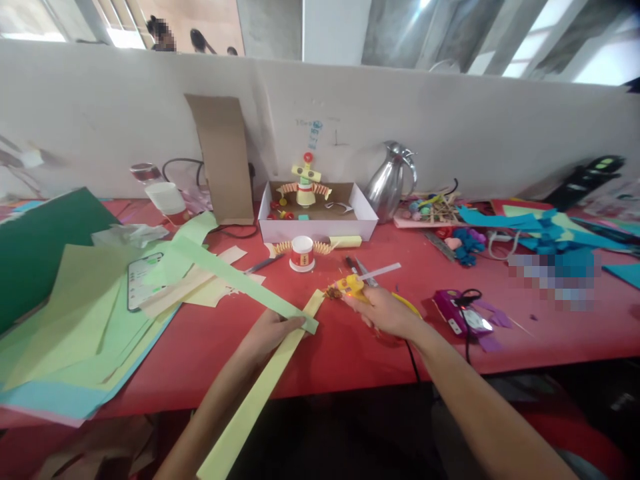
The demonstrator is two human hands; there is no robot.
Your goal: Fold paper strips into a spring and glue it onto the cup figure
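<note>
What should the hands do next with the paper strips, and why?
Probably dab a little glue near the end of the yellow strip: the right hand holds the glue gun with its nozzle close to that end, while the left hand pinches the green strip across it.

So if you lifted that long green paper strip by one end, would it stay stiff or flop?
Probably flop: the green strip looks thin and long, and it bends near its far end. It's likely very light, since the left hand just pinches its near end, together with the yellow strip. Being paper, it may crease if pushed.
</note>
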